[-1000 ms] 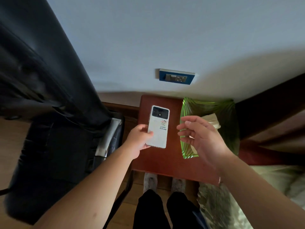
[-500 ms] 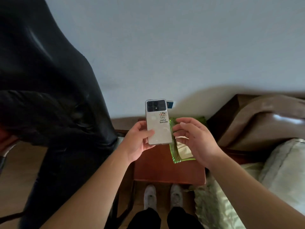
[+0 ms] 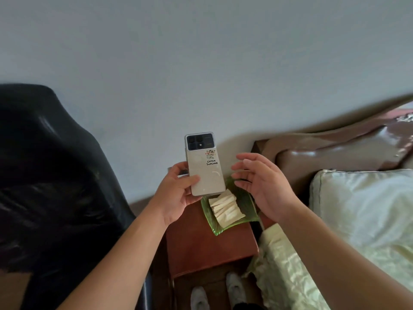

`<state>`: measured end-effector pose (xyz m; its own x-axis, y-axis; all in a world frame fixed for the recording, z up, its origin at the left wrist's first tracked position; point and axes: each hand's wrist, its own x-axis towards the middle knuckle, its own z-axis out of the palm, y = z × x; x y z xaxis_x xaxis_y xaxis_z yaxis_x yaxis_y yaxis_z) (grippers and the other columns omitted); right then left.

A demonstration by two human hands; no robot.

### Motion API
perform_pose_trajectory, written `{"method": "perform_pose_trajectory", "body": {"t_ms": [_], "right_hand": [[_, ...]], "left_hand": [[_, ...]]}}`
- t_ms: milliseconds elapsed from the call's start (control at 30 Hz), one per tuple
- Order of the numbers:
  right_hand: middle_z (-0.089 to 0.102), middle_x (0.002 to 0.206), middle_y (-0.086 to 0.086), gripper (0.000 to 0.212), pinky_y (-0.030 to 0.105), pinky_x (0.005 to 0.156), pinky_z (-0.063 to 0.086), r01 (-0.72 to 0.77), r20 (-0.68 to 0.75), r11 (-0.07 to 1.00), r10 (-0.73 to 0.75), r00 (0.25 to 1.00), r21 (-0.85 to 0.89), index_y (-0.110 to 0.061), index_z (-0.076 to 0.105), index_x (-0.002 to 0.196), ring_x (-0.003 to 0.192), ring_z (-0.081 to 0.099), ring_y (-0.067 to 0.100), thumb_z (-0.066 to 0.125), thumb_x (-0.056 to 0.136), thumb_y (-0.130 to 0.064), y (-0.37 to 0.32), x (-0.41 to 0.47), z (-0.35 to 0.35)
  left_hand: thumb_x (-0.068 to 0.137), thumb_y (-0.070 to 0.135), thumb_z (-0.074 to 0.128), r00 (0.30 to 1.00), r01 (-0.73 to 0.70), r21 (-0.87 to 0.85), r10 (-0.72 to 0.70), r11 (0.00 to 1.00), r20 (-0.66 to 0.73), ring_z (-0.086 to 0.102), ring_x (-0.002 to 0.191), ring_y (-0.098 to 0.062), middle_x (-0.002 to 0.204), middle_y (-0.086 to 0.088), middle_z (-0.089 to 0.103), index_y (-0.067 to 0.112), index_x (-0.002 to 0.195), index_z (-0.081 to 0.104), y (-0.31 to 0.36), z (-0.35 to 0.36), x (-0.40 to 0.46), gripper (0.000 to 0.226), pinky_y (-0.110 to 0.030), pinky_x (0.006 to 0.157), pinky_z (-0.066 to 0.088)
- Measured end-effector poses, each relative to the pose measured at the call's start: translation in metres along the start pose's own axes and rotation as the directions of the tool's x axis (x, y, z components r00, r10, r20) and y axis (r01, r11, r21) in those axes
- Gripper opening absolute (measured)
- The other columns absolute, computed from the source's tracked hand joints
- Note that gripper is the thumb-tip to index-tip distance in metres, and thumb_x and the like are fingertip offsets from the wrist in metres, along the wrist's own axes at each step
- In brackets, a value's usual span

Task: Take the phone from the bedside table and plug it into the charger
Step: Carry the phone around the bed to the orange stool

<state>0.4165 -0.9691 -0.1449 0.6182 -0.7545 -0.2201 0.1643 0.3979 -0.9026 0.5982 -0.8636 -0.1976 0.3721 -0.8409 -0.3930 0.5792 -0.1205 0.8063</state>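
Holding the phone (image 3: pixel 205 164) upright in the left hand (image 3: pixel 176 193), back side facing the camera, the person has it lifted clear above the far part of the tabletop (image 3: pixel 207 247), so the pickup half of the task reads as done. Left hand is closed around the phone's lower left edge, thumb across the back; grip covers only the bottom part, top half stands free. Right hand (image 3: pixel 261 186) hangs open just right of the phone, fingers spread and curled, not touching it, gripping nothing. What's left: find the charger and plug in. No cable, plug or charger is visible in this view, so where the phone has to go can't be told from here. Room for moving: dark chair (image 3: pixel 51 186) crowds the left side, its edge close to the left forearm. Bed with pale pillow (image 3: pixel 362 211) and brown headboard (image 3: pixel 335 148) closes off the right. Wall (image 3: pixel 201 63) sits straight ahead beyond the phone. Green dish (image 3: pixel 247 201) holding folded pale pieces occupies the far right of the tabletop, directly under the gap between both hands; near part of the tabletop is bare. Open space is mostly up and toward the person; likely the safest path to bring the phone back before turning.
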Motion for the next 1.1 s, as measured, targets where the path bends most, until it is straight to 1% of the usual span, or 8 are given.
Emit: {"method": "perform_pose_trajectory", "body": {"t_ms": [200,400,567,667,800,967,1033,1100], "right_hand": [[0.070,0.086,0.007,0.019,0.035,0.074,0.048,0.086,-0.107,0.996,-0.085,0.991,0.010,-0.010,0.066,0.105,0.075,0.064,0.019,0.054,0.090,-0.012,-0.013,-0.045,-0.031],[0.071,0.088,0.008,0.028,0.033,0.074,0.050,0.158,-0.214,0.987,-0.148,0.966,0.031,-0.012,0.069,0.104,0.077,0.065,0.019,0.060,0.080,-0.021,-0.026,-0.107,-0.071],[0.072,0.086,0.008,0.024,0.034,0.073,0.049,0.254,-0.297,0.966,-0.228,0.927,0.050,-0.012,0.070,0.098,0.075,0.066,0.019,0.061,0.077,-0.017,-0.046,-0.179,-0.110],[0.071,0.090,0.010,0.024,0.035,0.074,0.048,0.313,-0.347,0.949,-0.278,0.896,0.047,-0.011,0.070,0.098,0.079,0.064,0.023,0.065,0.075,-0.014,-0.056,-0.236,-0.135],[0.070,0.089,0.012,0.027,0.035,0.073,0.048,0.384,-0.455,0.923,-0.333,0.826,0.022,-0.008,0.068,0.101,0.080,0.062,0.025,0.061,0.075,-0.015,-0.065,-0.327,-0.171],[0.071,0.089,0.011,0.023,0.036,0.074,0.047,0.447,-0.578,0.892,-0.404,0.710,-0.074,-0.011,0.071,0.097,0.080,0.063,0.024,0.065,0.075,-0.017,-0.063,-0.445,-0.213],[0.070,0.089,0.011,0.024,0.036,0.074,0.046,0.465,-0.622,0.880,-0.417,0.662,-0.095,-0.010,0.070,0.097,0.081,0.062,0.026,0.071,0.074,-0.015,-0.060,-0.486,-0.227],[0.070,0.088,0.010,0.027,0.035,0.073,0.046,0.493,-0.664,0.864,-0.430,0.612,-0.105,-0.008,0.069,0.098,0.081,0.061,0.027,0.068,0.073,-0.018,-0.057,-0.524,-0.238]], "left_hand": [[0.088,-0.004,0.056,0.989,0.032,0.030,-0.036,0.999,0.143,0.074,0.086,-0.029,0.096,-0.007,0.077,0.016,0.117,0.052,-0.006,0.031,-0.013,0.036,-0.035,0.056,0.058],[0.083,0.001,0.061,0.953,0.021,0.124,-0.058,0.992,0.298,0.071,0.091,-0.032,0.102,-0.010,0.076,0.017,0.119,0.052,-0.024,0.089,-0.038,0.041,-0.049,0.070,0.060],[0.075,0.002,0.067,0.911,0.083,0.114,-0.122,0.990,0.395,0.071,0.090,-0.034,0.108,-0.015,0.074,0.016,0.117,0.053,-0.057,0.145,-0.077,0.046,-0.037,0.057,0.057],[0.083,-0.002,0.060,0.881,0.087,0.163,-0.152,0.983,0.448,0.071,0.089,-0.032,0.108,-0.015,0.074,0.015,0.117,0.052,-0.079,0.182,-0.107,0.039,-0.035,0.054,0.057],[0.086,-0.002,0.058,0.830,0.099,0.195,-0.189,0.976,0.525,0.071,0.085,-0.031,0.107,-0.017,0.073,0.016,0.115,0.054,-0.117,0.239,-0.156,0.034,-0.035,0.055,0.057],[0.073,0.005,0.068,0.738,0.113,0.258,-0.255,0.959,0.625,0.071,0.082,-0.031,0.102,-0.016,0.074,0.019,0.112,0.058,-0.171,0.308,-0.226,0.043,-0.037,0.056,0.057],[0.073,0.003,0.068,0.719,0.118,0.282,-0.278,0.952,0.637,0.072,0.082,-0.032,0.100,-0.016,0.075,0.020,0.110,0.059,-0.193,0.333,-0.253,0.042,-0.038,0.057,0.057],[0.076,-0.001,0.065,0.691,0.133,0.304,-0.308,0.943,0.654,0.073,0.079,-0.032,0.097,-0.016,0.075,0.020,0.107,0.060,-0.212,0.356,-0.279,0.038,-0.037,0.054,0.057]]}}
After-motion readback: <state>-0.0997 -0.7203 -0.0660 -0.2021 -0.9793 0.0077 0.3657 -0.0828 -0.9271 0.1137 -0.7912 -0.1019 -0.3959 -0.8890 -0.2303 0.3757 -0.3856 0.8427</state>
